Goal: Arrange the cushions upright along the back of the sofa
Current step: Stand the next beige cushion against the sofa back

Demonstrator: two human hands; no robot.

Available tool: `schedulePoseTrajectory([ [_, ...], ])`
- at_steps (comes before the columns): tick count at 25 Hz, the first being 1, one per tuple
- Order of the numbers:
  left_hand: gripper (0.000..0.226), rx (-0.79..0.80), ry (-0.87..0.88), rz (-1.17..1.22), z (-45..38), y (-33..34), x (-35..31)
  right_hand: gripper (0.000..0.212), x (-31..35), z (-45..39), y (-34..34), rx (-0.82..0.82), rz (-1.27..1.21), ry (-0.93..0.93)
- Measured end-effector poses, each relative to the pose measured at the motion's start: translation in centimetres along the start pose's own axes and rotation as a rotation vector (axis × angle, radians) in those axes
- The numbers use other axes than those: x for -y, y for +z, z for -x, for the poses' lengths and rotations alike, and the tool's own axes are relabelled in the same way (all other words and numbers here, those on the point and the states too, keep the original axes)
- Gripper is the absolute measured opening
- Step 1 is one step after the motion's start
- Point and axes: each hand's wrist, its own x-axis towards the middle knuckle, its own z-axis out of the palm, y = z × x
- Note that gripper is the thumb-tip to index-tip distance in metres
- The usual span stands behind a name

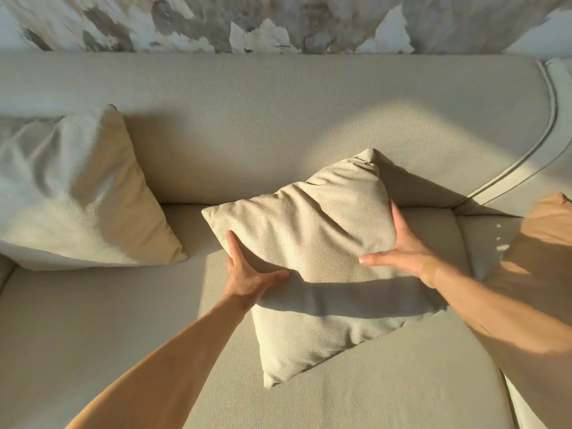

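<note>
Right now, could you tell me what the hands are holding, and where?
The middle cushion, gripped by its two side edges: left hand, right hand.

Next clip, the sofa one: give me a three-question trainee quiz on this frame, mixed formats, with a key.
1. True or false: the middle cushion already stands upright against the sofa back.
2. Multiple choice: where do the hands hold the middle cushion? A) both on its top corner B) left hand on its left edge, right hand on its right edge C) only one hand touches it
3. Fill in: the cushion at the left leans against the sofa ____.

Key
1. False: it lies turned cornerwise on the seat, one corner pointing toward the sofa back.
2. B
3. back
</note>
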Motion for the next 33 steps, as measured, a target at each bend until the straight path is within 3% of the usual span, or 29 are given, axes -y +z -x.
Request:
schedulePoseTrajectory([
  [8,0.143,-0.021,0.314,-0.167,0.3,-3.6,-8.4,0.149,4.3,2.2,-0.2,-0.278,-0.060,-0.086],
  [12,0.143,-0.058,0.419,-0.292,-1.4,-4.6,-11.9,0.158,6.4,0.7,-1.1,-0.340,-0.045,-0.126],
  [17,0.142,-0.028,0.398,-0.324,-2.7,-4.1,-11.8,0.158,5.4,-0.9,-0.5,-0.310,-0.045,-0.039],
  [21,0.144,-0.032,0.376,-0.362,-3.8,-3.5,-10.9,0.173,4.0,-0.1,0.4,-0.186,-0.102,0.105],
  [26,0.152,-0.002,0.296,-0.417,-4.6,-3.8,-11.8,0.134,5.4,-1.3,-0.7,-0.251,0.063,0.060],
  [33,0.138,-0.042,0.320,-0.480,-2.2,-5.2,-12.2,0.141,6.7,1.6,-1.9,-0.337,0.207,-0.136],
])
